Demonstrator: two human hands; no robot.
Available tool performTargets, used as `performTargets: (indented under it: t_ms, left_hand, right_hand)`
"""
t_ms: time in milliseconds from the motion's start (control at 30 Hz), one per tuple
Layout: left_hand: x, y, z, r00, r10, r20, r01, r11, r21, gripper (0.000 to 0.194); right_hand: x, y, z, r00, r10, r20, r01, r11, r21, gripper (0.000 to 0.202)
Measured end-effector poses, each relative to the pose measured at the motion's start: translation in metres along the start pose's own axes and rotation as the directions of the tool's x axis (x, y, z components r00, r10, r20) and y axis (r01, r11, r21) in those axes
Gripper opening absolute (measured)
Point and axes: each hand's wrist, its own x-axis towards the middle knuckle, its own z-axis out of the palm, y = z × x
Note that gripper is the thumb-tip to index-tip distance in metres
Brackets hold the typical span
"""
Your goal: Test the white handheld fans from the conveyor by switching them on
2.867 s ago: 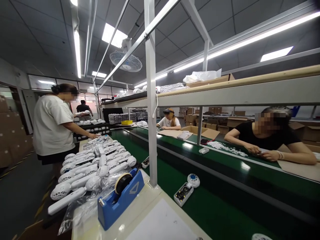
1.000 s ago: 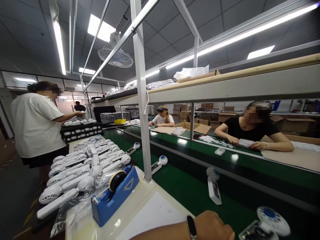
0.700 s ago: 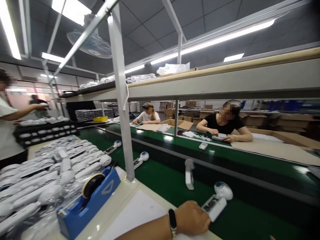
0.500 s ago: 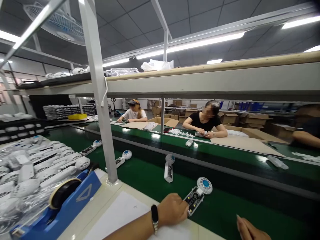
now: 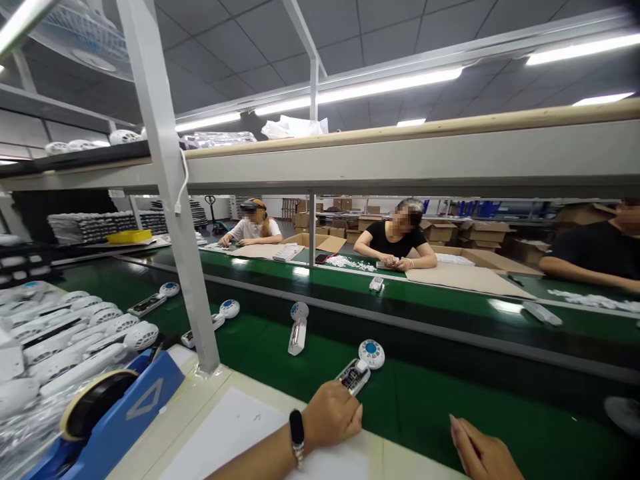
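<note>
- Right now your left hand (image 5: 333, 417) sits at the near edge of the green conveyor belt (image 5: 425, 407), fingers curled closed on the handle end of an open fan unit (image 5: 360, 367) whose circuit board faces up and whose round white head points away from you.
- Your right hand (image 5: 483, 453) hovers low at the same edge, well apart from the fan unit, fingers loosely extended and holding nothing.
- Risk, as I judge it: the grip covers only the tail of the handle, so the heavier head could swing or drag on the belt and twist out; fingertips pressing the bare board could also disturb its parts.
- Another unit (image 5: 299, 330) lies just behind on the belt, and two more (image 5: 213, 319) trail towards the white post (image 5: 170, 200); a wide sweep left could knock them.
- Near you the white paper sheet (image 5: 240, 433) on the desk gives flat open room between your hands.
- At the desk's left edge the blue tape dispenser (image 5: 115, 413) and the heap of white fan shells (image 5: 70, 333) crowd the space, so keep movement centre and right.
- Across the belt, other people work at the far edge, well clear of your reach.
</note>
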Motion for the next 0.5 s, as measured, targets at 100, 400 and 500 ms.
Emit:
performTargets:
  t_ms: [100, 400, 500]
  left_hand:
    - [0.006, 0.003, -0.009, 0.999, 0.043, 0.004, -0.042, 0.991, -0.13, 0.024]
    - [0.015, 0.006, -0.022, 1.0, 0.007, -0.004, -0.007, 0.997, -0.075, 0.035]
    - [0.013, 0.005, -0.018, 1.0, -0.002, 0.002, 0.002, 0.999, -0.034, 0.04]
  right_hand:
    - [-0.002, -0.008, -0.001, 1.0, 0.01, 0.022, -0.01, 1.0, 0.003, 0.042]
    - [-0.004, -0.019, -0.004, 1.0, 0.024, 0.019, -0.024, 1.0, -0.01, 0.04]
    - [-0.003, -0.019, -0.005, 1.0, 0.011, 0.025, -0.01, 0.999, -0.036, 0.039]
